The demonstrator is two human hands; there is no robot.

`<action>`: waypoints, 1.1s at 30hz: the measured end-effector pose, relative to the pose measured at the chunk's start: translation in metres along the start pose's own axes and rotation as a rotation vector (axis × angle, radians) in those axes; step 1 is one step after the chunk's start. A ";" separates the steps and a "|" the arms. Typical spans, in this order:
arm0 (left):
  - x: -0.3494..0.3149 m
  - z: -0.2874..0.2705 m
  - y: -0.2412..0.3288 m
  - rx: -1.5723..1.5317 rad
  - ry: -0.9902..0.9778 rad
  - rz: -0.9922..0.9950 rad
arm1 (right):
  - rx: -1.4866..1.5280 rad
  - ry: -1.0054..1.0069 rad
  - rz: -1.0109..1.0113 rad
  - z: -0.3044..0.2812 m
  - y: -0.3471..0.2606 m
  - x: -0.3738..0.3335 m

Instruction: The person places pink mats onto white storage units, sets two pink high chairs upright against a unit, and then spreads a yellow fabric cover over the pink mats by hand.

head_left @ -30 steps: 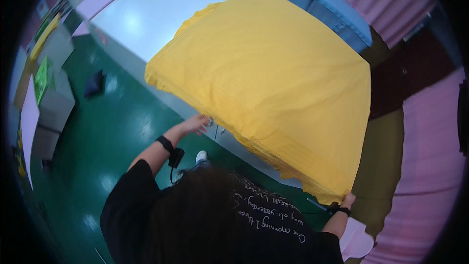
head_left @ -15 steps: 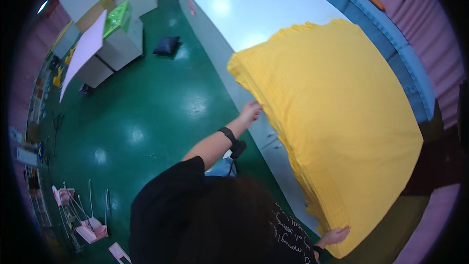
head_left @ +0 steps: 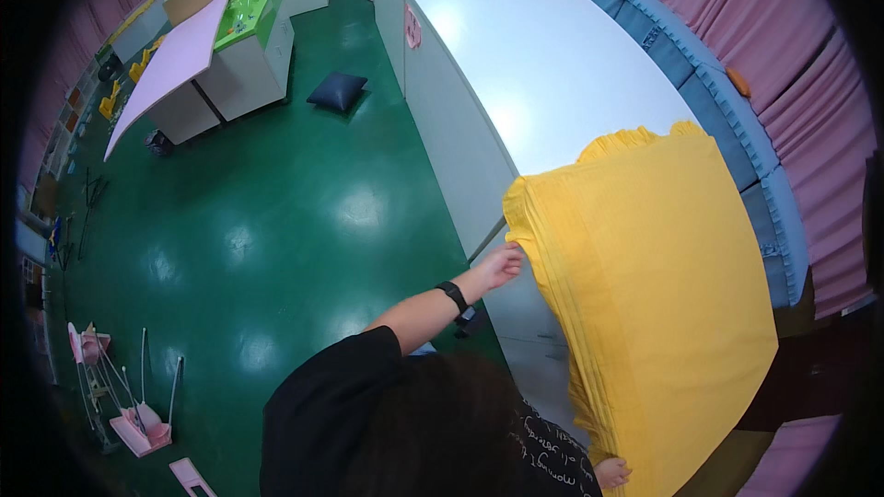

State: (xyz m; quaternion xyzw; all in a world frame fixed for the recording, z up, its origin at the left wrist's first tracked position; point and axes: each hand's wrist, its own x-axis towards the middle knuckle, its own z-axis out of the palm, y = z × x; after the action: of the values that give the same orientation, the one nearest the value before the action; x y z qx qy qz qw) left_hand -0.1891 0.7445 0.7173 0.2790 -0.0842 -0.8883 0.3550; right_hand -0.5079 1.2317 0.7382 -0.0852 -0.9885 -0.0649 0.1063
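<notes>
A yellow cloth cover with a ruffled border lies over the near part of a long white table. Its left edge hangs in layered folds down the table's side. My left hand, fingers closed in a pinch, grips the hanging edge just below the cover's far left corner. At the bottom of the view, my right hand lies against the near left part of the cover with its fingers curled in. Whether it has fabric between the fingers cannot be made out.
Blue padded seating and pink curtains run along the right. A dark cushion lies on the green floor. Upturned pink chairs lie at lower left. Pale cabinets with a green top stand at far left.
The view has shifted, showing more of the white table. My left hand has moved along the edge toward the cover's far corner. My right hand's fingers, earlier stretched out on the cloth, have curled in.
</notes>
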 end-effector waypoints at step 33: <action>-0.048 -0.259 0.706 0.176 1.085 0.836 | 0.638 -0.263 -1.354 -0.247 -0.956 -0.464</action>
State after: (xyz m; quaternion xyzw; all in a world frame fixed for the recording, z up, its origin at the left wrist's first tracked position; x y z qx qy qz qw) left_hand 0.3957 0.2715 0.7686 0.6559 -0.0669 -0.4015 0.6357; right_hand -0.1863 0.1894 0.7695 0.5679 -0.8004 0.1837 -0.0559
